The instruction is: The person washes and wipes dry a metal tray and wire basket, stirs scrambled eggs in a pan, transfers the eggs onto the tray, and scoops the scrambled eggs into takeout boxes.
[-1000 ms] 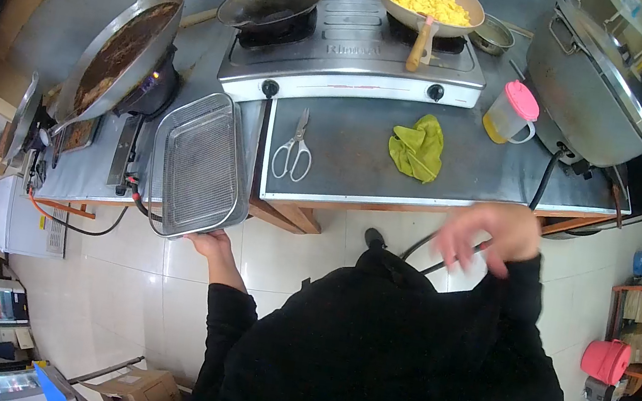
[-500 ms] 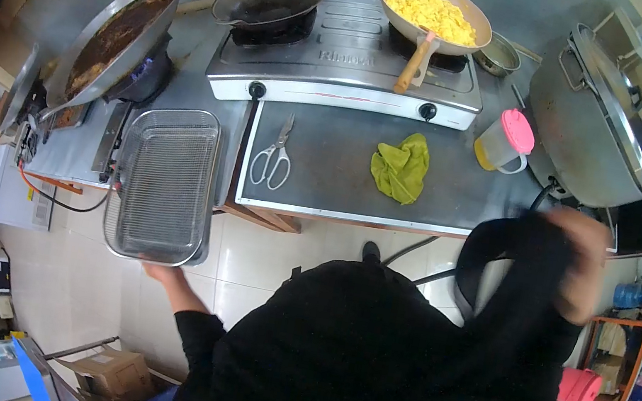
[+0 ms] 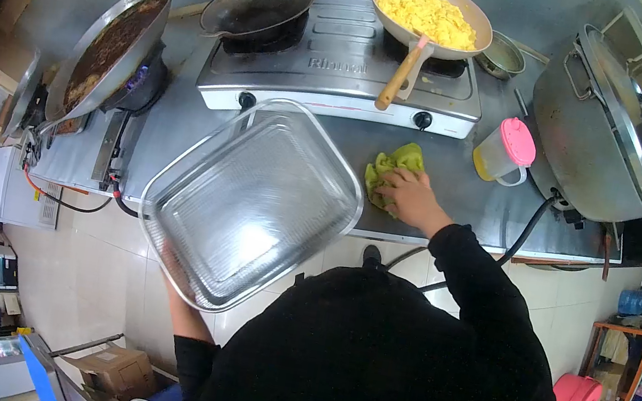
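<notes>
The person wears a loose, plain black long-sleeved fabric top [image 3: 389, 354] with a broad, rounded front, its surface matt and so dark that seams and folds hardly show, and a small black tab-like piece [image 3: 298, 278] juts from the garment's edge. The narrow black right sleeve [image 3: 482, 272], lightly creased, reaches nearly to the wrist of the bare right hand [image 3: 414, 198], while the black left sleeve [image 3: 191, 360] ends partway up the forearm; beyond the top shows the rounded toe of a dark shoe [image 3: 371, 255].
</notes>
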